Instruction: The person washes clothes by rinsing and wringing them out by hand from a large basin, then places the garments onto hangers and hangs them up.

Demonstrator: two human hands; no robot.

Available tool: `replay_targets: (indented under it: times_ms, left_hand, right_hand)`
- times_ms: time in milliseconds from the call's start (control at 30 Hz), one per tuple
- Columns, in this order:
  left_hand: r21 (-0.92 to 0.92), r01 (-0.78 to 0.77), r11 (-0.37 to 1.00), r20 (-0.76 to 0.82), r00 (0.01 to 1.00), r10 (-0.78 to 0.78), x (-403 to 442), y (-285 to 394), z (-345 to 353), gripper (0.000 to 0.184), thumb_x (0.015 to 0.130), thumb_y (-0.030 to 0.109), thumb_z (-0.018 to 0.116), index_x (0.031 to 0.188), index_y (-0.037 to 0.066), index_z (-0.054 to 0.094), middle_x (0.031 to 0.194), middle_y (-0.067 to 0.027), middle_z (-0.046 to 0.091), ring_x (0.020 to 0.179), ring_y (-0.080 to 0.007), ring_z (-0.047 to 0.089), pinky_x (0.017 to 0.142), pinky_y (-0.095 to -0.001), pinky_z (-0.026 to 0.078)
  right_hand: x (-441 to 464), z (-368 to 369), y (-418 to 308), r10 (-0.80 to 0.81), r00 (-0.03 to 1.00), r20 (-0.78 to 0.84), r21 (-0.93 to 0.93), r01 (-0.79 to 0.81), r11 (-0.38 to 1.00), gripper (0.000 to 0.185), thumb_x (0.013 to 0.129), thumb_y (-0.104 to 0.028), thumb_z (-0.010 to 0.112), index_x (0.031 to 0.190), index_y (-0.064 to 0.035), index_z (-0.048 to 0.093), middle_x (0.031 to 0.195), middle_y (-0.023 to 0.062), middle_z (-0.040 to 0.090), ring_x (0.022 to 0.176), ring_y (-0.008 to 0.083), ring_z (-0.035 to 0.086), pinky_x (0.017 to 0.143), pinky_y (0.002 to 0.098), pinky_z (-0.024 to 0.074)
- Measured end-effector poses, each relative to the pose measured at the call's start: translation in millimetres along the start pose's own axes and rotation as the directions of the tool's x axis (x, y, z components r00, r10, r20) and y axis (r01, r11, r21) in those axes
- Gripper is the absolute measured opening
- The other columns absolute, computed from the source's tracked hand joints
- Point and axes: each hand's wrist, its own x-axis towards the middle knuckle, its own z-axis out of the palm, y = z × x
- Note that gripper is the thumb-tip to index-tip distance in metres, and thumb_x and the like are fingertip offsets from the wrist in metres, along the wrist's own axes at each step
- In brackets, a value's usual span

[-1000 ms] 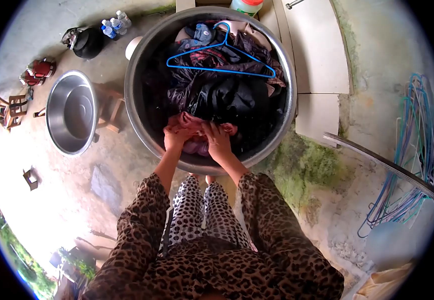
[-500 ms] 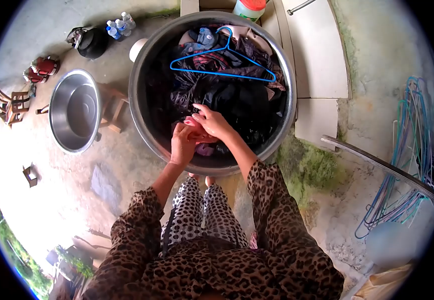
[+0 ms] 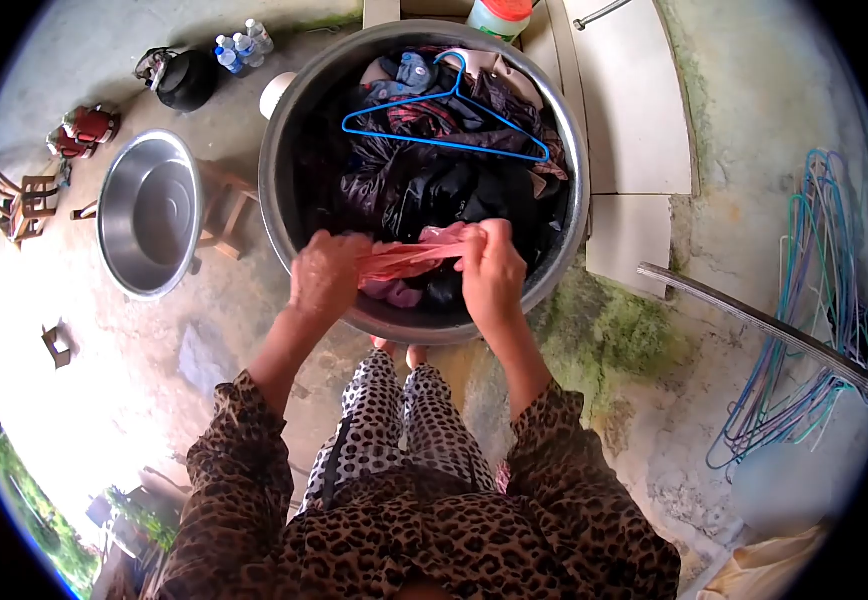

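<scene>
A pink cloth (image 3: 414, 257) is stretched sideways between my two hands over the front part of a large metal tub (image 3: 272, 190). My left hand (image 3: 326, 272) is closed on its left end, and my right hand (image 3: 492, 268) grips the right end. Dark wet clothes (image 3: 444, 195) fill the tub below and beyond my hands. On top of them lies a blue hanger (image 3: 444, 143). A purplish cloth (image 3: 391, 292) shows just under the pink one.
An empty metal basin (image 3: 154, 215) rests on a wooden stool (image 3: 229, 215) at the left. Plastic bottles (image 3: 244, 48) and a black pot (image 3: 186, 80) stand farther back. A metal pole (image 3: 754, 320) and several hangers (image 3: 804, 300) are at the right.
The pink cloth was bunched low in the tub; now it is raised and drawn out. My hands have moved apart, the left one to the left and the right one to the right.
</scene>
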Motion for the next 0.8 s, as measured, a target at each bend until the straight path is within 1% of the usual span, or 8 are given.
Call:
replay_targets:
  times_ms: [133, 200, 233, 267, 400, 467, 700, 800]
  left_hand:
    - [-0.332, -0.150, 0.931, -0.187, 0.978, 0.091, 2.8, 3.3, -41.2, 0.030, 0.067, 0.004, 0.072, 0.097, 0.006, 0.066, 0.087, -0.0073, 0.063, 0.088, -0.0275, 0.056, 0.073, -0.0359, 0.050]
    - [-0.522, -0.172, 0.836, -0.214, 0.975, 0.067, 6.1, -0.9, -40.3, 0.033, 0.068, -0.002, 0.072, 0.098, 0.005, 0.061, 0.080, -0.0039, 0.059, 0.079, -0.0180, 0.055, 0.071, -0.0300, 0.048]
    - [-0.643, -0.109, 0.758, -0.165, 0.986, 0.002, 8.3, -1.2, -38.4, 0.032, 0.070, -0.002, 0.071, 0.099, 0.005, 0.060, 0.079, -0.0026, 0.058, 0.077, -0.0153, 0.054, 0.070, -0.0285, 0.047]
    - [-0.748, -0.043, 0.662, -0.108, 0.992, -0.058, 10.4, -0.9, -38.4, 0.032, 0.071, -0.002, 0.070, 0.100, 0.005, 0.059, 0.078, -0.0012, 0.056, 0.074, -0.0126, 0.053, 0.069, -0.0269, 0.046]
    - [-0.728, 0.082, 0.681, 0.038, 0.996, -0.080, 26.1, -12.2, -39.2, 0.029, 0.075, -0.003, 0.067, 0.100, 0.005, 0.056, 0.079, 0.0002, 0.049, 0.070, -0.0075, 0.047, 0.064, -0.0236, 0.043]
    - [-0.545, -0.070, 0.836, -0.094, 0.995, 0.023, 36.0, -12.4, -45.5, 0.022, 0.079, -0.001, 0.069, 0.098, 0.004, 0.057, 0.088, -0.0033, 0.059, 0.076, -0.0102, 0.056, 0.067, -0.0247, 0.048]
    - [-0.400, -0.269, 0.876, -0.195, 0.959, 0.206, 64.6, -17.4, -53.8, 0.013, 0.083, 0.008, 0.068, 0.094, 0.001, 0.067, 0.092, -0.0101, 0.063, 0.080, -0.0215, 0.064, 0.070, -0.0283, 0.051]
    - [-0.292, -0.168, 0.942, -0.202, 0.973, 0.111, 68.6, -0.5, -64.8, 0.013, 0.083, 0.008, 0.067, 0.094, 0.002, 0.068, 0.091, -0.0092, 0.064, 0.079, -0.0218, 0.064, 0.069, -0.0281, 0.050]
  right_hand:
    - [12.2, -41.2, -13.9, -0.321, 0.940, -0.114, -0.347, 0.265, 0.900, 0.011, 0.091, -0.002, 0.054, 0.084, 0.0001, 0.046, 0.099, 0.0140, 0.055, 0.082, 0.0285, 0.053, 0.070, 0.0357, 0.0449]
    - [12.5, -45.1, -13.4, -0.233, 0.957, -0.172, -0.008, 0.235, 0.972, 0.009, 0.091, 0.000, 0.053, 0.084, -0.0010, 0.048, 0.102, 0.0129, 0.059, 0.073, 0.0220, 0.052, 0.064, 0.0326, 0.0444]
    - [8.6, -46.2, -19.7, 0.098, 0.995, -0.029, 0.392, -0.078, 0.917, 0.011, 0.095, -0.002, 0.051, 0.084, -0.0016, 0.047, 0.098, 0.0086, 0.064, 0.066, 0.0108, 0.048, 0.060, 0.0253, 0.0411]
    - [10.9, -38.9, -13.6, 0.121, 0.992, -0.034, 0.618, -0.074, 0.783, 0.014, 0.097, -0.006, 0.051, 0.085, -0.0026, 0.047, 0.081, 0.0018, 0.059, 0.062, 0.0045, 0.041, 0.057, 0.0212, 0.0374]
    - [27.7, -41.4, -30.0, 0.127, 0.983, -0.131, 0.421, -0.061, 0.905, 0.018, 0.096, -0.011, 0.057, 0.084, -0.0030, 0.046, 0.072, -0.0018, 0.042, 0.062, 0.0052, 0.036, 0.057, 0.0214, 0.0362]
    - [38.0, -44.5, -42.4, 0.142, 0.980, -0.141, 0.450, -0.065, 0.890, 0.021, 0.095, -0.013, 0.061, 0.083, -0.0041, 0.046, 0.072, -0.0033, 0.040, 0.062, 0.0050, 0.036, 0.058, 0.0209, 0.0357]
    - [55.7, -44.6, -16.0, 0.409, 0.877, 0.253, 0.736, -0.449, 0.506, 0.013, 0.088, -0.016, 0.069, 0.093, -0.0036, 0.066, 0.084, -0.0017, 0.059, 0.074, 0.0042, 0.050, 0.070, 0.0199, 0.0396]
    - [59.6, -48.8, -1.7, 0.468, 0.656, 0.593, 0.434, -0.749, 0.500, 0.037, 0.091, -0.036, 0.064, 0.094, 0.0007, 0.069, 0.081, -0.0005, 0.063, 0.071, 0.0068, 0.054, 0.068, 0.0234, 0.0439]
